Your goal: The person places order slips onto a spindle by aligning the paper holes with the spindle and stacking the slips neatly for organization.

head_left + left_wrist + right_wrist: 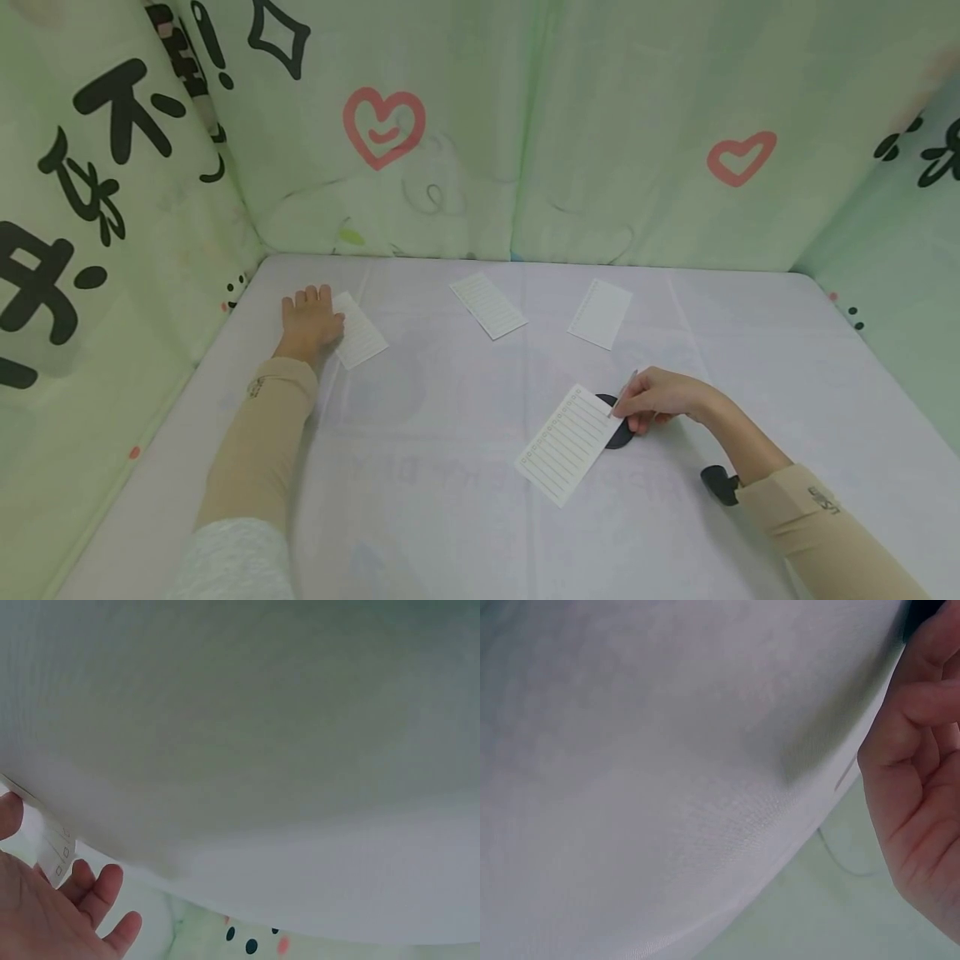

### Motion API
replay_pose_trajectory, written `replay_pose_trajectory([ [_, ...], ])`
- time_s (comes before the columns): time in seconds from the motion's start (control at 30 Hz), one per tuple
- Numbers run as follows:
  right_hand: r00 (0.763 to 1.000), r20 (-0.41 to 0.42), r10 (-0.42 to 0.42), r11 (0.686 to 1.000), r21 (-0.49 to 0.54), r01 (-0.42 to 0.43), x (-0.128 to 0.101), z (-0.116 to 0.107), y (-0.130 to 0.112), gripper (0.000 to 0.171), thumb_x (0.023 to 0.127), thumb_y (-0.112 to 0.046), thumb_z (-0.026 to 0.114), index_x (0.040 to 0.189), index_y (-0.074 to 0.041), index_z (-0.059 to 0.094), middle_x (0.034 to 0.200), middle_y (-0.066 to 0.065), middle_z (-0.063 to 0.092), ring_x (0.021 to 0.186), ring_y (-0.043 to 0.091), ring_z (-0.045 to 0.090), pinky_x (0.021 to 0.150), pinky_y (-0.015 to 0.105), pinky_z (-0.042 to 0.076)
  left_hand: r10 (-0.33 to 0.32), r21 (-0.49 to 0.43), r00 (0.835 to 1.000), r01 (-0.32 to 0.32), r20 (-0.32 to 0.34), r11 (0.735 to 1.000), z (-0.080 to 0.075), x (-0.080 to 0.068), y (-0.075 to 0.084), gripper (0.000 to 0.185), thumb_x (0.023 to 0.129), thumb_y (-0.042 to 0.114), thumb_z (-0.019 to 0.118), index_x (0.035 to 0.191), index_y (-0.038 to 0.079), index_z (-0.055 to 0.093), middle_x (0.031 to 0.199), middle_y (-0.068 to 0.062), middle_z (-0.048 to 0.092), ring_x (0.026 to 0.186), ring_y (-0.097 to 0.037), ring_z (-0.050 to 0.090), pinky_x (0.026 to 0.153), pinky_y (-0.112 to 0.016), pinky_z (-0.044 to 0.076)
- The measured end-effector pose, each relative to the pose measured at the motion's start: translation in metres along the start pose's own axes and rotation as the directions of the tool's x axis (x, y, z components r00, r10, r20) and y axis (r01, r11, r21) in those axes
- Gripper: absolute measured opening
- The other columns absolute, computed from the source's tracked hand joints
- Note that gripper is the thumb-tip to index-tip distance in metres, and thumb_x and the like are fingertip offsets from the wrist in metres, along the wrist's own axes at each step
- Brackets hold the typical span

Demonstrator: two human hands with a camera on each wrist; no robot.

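At the far left in the head view my left hand reaches over the left edge of a lined white card, its fingers extended. In the left wrist view the card shows beyond the fingers. My right hand pinches a thin grey stick at the right corner of a second lined card. Partly under that card lies a dark rounded object, its kind unclear. The right wrist view shows the curled fingers of my right hand from below.
Two more white cards, a lined one and a fainter one, lie toward the back of the white-covered table. Printed green curtains enclose its back and sides. A dark wrist camera sits below my right wrist.
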State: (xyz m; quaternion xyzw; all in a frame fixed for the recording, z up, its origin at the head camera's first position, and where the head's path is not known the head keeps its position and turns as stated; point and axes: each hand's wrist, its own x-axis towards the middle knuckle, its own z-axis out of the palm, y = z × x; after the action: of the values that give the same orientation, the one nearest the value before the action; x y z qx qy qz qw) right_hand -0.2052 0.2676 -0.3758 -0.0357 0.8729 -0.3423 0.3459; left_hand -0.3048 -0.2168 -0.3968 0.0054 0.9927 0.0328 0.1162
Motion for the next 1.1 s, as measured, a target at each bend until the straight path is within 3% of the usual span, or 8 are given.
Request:
replay_pose_trajectory([
  [0.27, 1.000, 0.005, -0.001, 1.000, 0.003, 0.001, 0.001, 0.000, 0.001, 0.018, 0.083, -0.021, 0.065, 0.076, -0.004, 0.067, 0.058, -0.002, 0.059, 0.055, 0.011, 0.054, 0.049, 0.021, 0.034, 0.003, 0.074, 0.999, -0.001, -0.033, 0.997, 0.004, 0.004, 0.004, 0.051, 0.095, 0.022, 0.038, 0.130, -0.011, 0.022, 0.126, -0.035, 0.034, 0.121, -0.049, 0.029, 0.102, -0.061, 0.015],
  [0.5, 1.000, 0.004, -0.003, 1.000, 0.008, 0.003, 0.001, 0.001, 0.001, 0.018, 0.083, -0.021, 0.065, 0.077, -0.004, 0.067, 0.058, -0.002, 0.060, 0.055, 0.011, 0.054, 0.049, 0.021, 0.033, 0.070, 0.130, 0.984, -0.049, -0.162, 0.990, 0.005, -0.002, 0.012, 0.041, 0.088, 0.010, 0.046, 0.120, -0.009, 0.030, 0.112, -0.031, 0.045, 0.107, -0.044, 0.042, 0.096, -0.059, 0.025],
  [0.73, 1.000, 0.006, -0.005, 1.000, 0.010, 0.005, 0.000, 0.001, 0.000, 0.018, 0.083, -0.021, 0.064, 0.076, -0.004, 0.066, 0.058, -0.002, 0.060, 0.055, 0.011, 0.054, 0.049, 0.021, 0.033, 0.107, 0.075, 0.973, -0.094, -0.205, 0.993, -0.002, -0.005, 0.016, 0.028, 0.093, 0.001, 0.037, 0.119, -0.006, 0.032, 0.112, -0.028, 0.045, 0.107, -0.043, 0.042, 0.094, -0.057, 0.027],
  [0.87, 1.000, 0.006, -0.005, 1.000, 0.009, 0.005, -0.001, 0.001, 0.000, 0.019, 0.083, -0.021, 0.064, 0.076, -0.004, 0.066, 0.058, -0.002, 0.060, 0.055, 0.011, 0.055, 0.050, 0.021, 0.033, 0.104, -0.062, 0.974, -0.119, -0.201, 0.991, -0.007, -0.003, 0.017, 0.027, 0.094, -0.001, 0.034, 0.121, -0.006, 0.035, 0.118, -0.028, 0.044, 0.110, -0.043, 0.042, 0.093, -0.056, 0.032],
  [0.93, 1.000, 0.007, -0.007, 1.000, 0.008, 0.007, -0.001, 0.000, -0.001, 0.019, 0.083, -0.021, 0.064, 0.076, -0.004, 0.066, 0.058, -0.002, 0.060, 0.055, 0.011, 0.055, 0.050, 0.021, 0.033, 0.112, -0.188, 0.975, -0.149, -0.194, 0.971, -0.010, -0.003, 0.018, 0.026, 0.095, 0.000, 0.033, 0.119, -0.007, 0.038, 0.116, -0.028, 0.046, 0.107, -0.042, 0.045, 0.090, -0.053, 0.038],
  [1.03, 1.000, 0.009, -0.008, 1.000, 0.007, 0.008, 0.000, 0.000, -0.001, 0.019, 0.083, -0.021, 0.064, 0.075, -0.004, 0.066, 0.058, -0.002, 0.060, 0.055, 0.011, 0.054, 0.050, 0.021, 0.034, 0.126, -0.385, 0.975, -0.188, -0.181, 0.903, -0.015, -0.004, 0.022, 0.026, 0.096, 0.002, 0.033, 0.117, -0.009, 0.042, 0.109, -0.027, 0.049, 0.095, -0.036, 0.049, 0.080, -0.045, 0.043],
  [1.1, 1.000, 0.009, -0.008, 1.000, 0.005, 0.008, 0.000, 0.000, -0.001, 0.019, 0.083, -0.021, 0.065, 0.075, -0.004, 0.066, 0.058, -0.002, 0.060, 0.055, 0.011, 0.054, 0.049, 0.021, 0.034, 0.134, -0.495, 0.976, -0.203, -0.171, 0.845, -0.018, -0.005, 0.025, 0.027, 0.096, 0.005, 0.035, 0.118, -0.010, 0.044, 0.104, -0.025, 0.049, 0.090, -0.033, 0.052, 0.074, -0.039, 0.045],
])
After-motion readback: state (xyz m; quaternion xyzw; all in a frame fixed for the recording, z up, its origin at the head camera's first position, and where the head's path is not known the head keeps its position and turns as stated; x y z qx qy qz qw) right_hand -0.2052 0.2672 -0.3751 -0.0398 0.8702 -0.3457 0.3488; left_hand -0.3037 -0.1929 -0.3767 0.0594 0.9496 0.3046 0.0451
